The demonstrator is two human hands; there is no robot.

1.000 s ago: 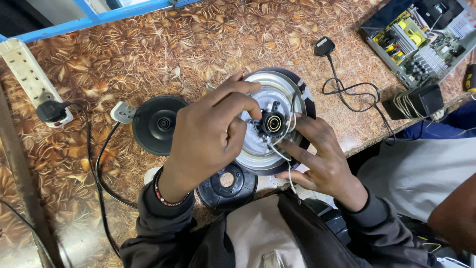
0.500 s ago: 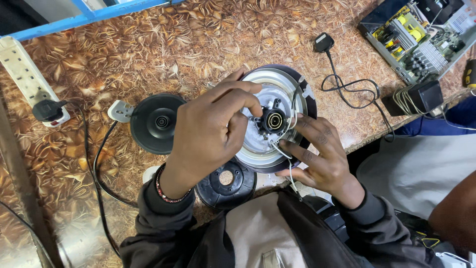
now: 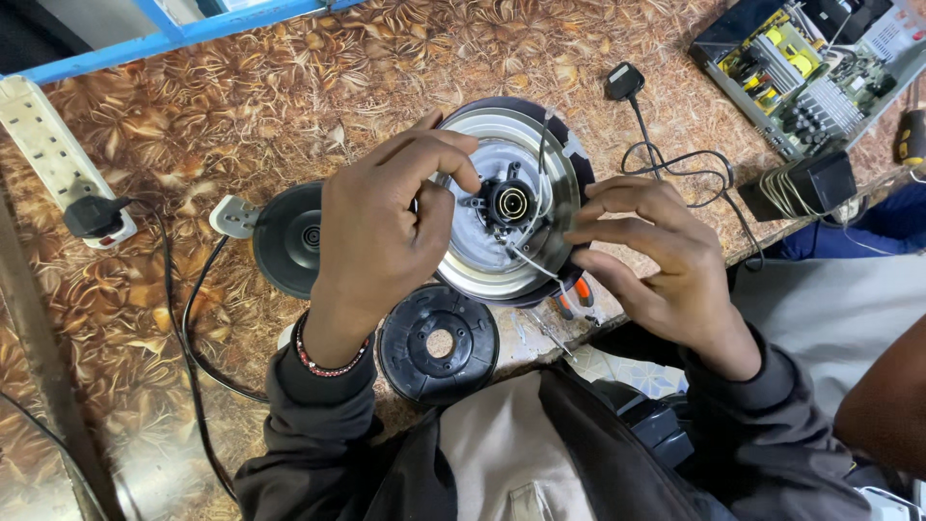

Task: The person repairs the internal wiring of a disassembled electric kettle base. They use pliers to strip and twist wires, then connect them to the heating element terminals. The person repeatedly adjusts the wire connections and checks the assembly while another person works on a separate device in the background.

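An upturned electric kettle (image 3: 502, 145) shows its round metal underside, with a black connector (image 3: 508, 202) at the centre and white wires (image 3: 540, 265) trailing from it. My left hand (image 3: 381, 227) grips the kettle's left rim, fingers curled over the metal plate toward the connector. My right hand (image 3: 656, 260) rests on the right rim, fingertips by the white wires. A black round base cover (image 3: 439, 342) lies just below the kettle, near my left wrist.
A black kettle power base (image 3: 287, 239) with plug and cord lies left. A white power strip (image 3: 53, 159) sits far left. An open circuit board unit (image 3: 810, 68), a black adapter (image 3: 810, 183) and cable are right. Another person's arm (image 3: 883, 396) is at lower right.
My right hand has lifted from below the kettle up to its right rim. My left hand stays on the left side, fingers shifted slightly off the connector.
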